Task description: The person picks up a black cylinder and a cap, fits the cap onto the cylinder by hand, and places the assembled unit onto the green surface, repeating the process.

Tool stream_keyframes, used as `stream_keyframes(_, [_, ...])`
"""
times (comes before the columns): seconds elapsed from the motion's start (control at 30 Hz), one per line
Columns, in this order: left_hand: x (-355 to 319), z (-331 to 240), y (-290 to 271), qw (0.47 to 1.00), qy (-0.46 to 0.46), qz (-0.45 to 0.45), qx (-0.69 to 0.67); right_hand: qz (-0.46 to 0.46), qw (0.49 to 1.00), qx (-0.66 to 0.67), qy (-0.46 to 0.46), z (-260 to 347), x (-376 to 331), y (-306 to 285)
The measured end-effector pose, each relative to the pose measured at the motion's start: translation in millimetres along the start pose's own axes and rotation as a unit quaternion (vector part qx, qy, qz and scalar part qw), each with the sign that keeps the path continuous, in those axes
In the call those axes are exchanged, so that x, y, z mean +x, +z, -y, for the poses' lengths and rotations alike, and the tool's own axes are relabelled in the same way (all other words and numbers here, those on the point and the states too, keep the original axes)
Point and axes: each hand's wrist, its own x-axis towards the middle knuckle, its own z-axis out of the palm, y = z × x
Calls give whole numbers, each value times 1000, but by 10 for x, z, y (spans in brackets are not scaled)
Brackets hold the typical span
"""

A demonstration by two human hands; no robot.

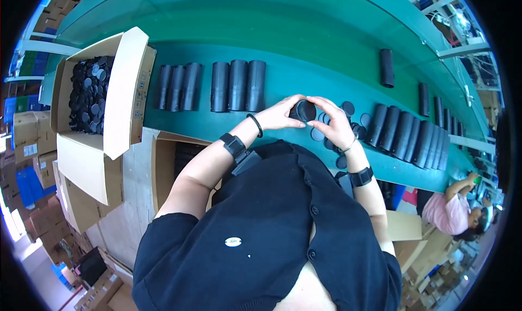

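Between my two hands, above the green tabletop, is a black tube (303,111), its round dark end facing up toward me. My left hand (277,114) wraps around its left side, thumb along the lower edge. From the right, the fingers of my right hand (338,127) press at the tube's upper rim, with the thumb near its lower right. Loose black round caps (348,108) lie beside and under my right hand, partly hidden by it. Whether a cap is seated on the tube's end cannot be made out clearly.
At left stands an open cardboard box (124,88) full of black caps. Several black tubes (238,85) lie in groups behind my left hand, and a longer row of tubes (405,133) lies at right. Another person (448,210) in pink works at far right.
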Motion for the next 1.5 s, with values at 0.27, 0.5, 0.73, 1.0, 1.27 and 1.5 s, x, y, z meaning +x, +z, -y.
stream_keyframes(0.27, [-11,-99,23,995,-2,-9,99,10,996,-88,-22,1,17,52])
stream_keyframes(0.5, [23,-61,37,993,-17,4,113,12,993,-117,-15,3,28,83])
stream_keyframes(0.73, [31,-56,52,993,-14,4,115,15,988,-152,-2,51,43,109])
stream_keyframes(1.0, [35,-42,67,992,-14,6,124,38,976,-214,-5,90,70,104])
stream_keyframes(1.27, [13,-56,45,994,-4,-5,112,7,988,-151,-22,51,38,143])
stream_keyframes(1.5, [8,0,58,990,10,-29,139,14,977,-204,-54,26,82,185])
